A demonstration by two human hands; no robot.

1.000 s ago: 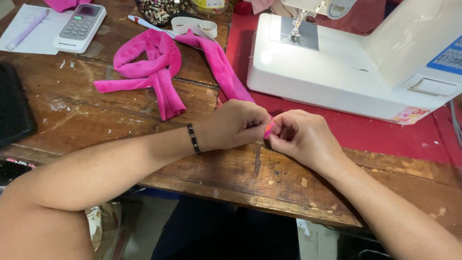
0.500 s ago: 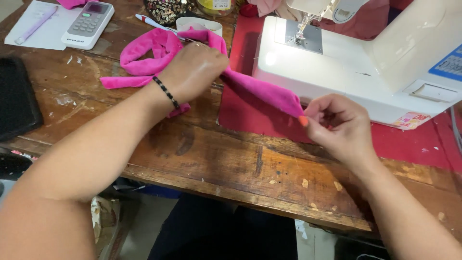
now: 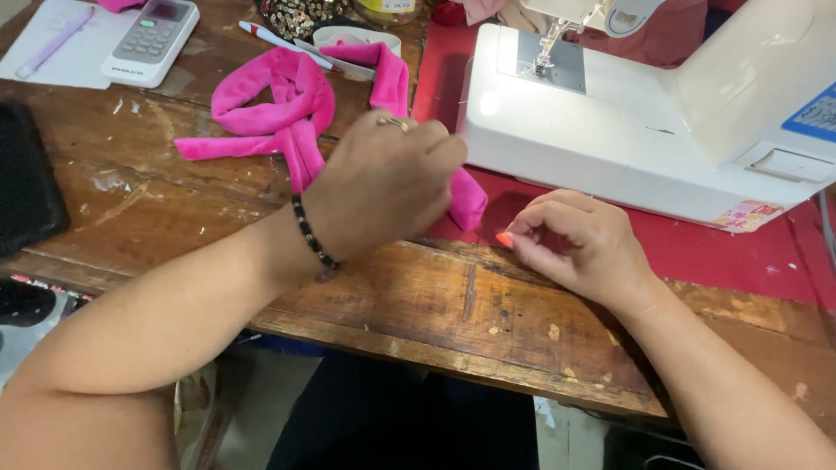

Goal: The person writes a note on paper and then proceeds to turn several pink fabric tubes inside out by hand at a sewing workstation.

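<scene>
Head view looks down on your wooden counter (image 3: 453, 296), which fills most of the frame, with the white sewing machine (image 3: 644, 122) in the upper right standing on a red mat (image 3: 697, 252). Next in size is the pink fabric strip (image 3: 279, 113), velvety and tube-like: it loops in the upper middle of the frame, then runs down and right, so its long axis slants from the upper left toward the centre, and its free end (image 3: 468, 198) lies just left of the machine's base. Your left hand (image 3: 383, 183) sits over that stretch with the fingers curled in narrow; it looks to be gripping the strip, but the hand covers the contact, so you cannot tell for sure. Your right hand (image 3: 579, 239), at centre right, is pinched tight, thumb against fingertips, a little apart from the free end; whatever it pinches is too small to make out. The left hand is the nearer to the fabric. In the upper left lie a white remote (image 3: 152, 39) and a sheet of paper (image 3: 52, 52); a dark object (image 3: 26, 178) is cut off at the left edge.
</scene>
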